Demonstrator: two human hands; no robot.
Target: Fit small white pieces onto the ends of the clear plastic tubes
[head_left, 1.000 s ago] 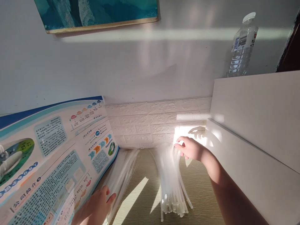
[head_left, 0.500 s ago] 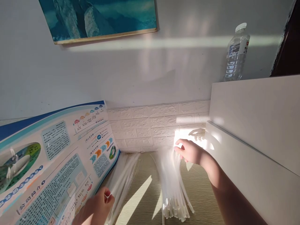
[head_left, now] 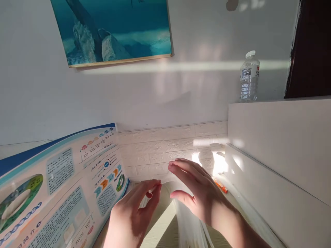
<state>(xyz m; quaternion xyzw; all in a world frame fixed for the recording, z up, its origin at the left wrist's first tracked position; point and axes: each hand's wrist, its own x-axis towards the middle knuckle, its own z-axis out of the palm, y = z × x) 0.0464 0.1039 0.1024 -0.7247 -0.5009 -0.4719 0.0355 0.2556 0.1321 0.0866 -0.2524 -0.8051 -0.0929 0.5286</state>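
A bundle of white cable ties point(head_left: 190, 224) lies on the table, its upper part hidden behind my right hand point(head_left: 195, 191). That hand hovers over the bundle, thumb and fingers apart, with nothing visible between them. To its left, my left hand point(head_left: 138, 210) has thumb and fingertips pinched together. Whatever the pinch holds, if anything, is too thin to make out. The left hand covers most of a second group of clear-white ties beside the printed board.
A printed blue-and-white board point(head_left: 85, 165) leans at the left. White panels point(head_left: 279, 137) stand on the right, with a plastic bottle point(head_left: 249, 77) on top. A small orange object point(head_left: 221, 186) lies by the panels. A brick-pattern wall point(head_left: 155, 148) closes the back.
My left hand has moved up and right from the left-hand ties. My right hand has come left and opened, letting go of the bundle's far end. The view has tilted up.
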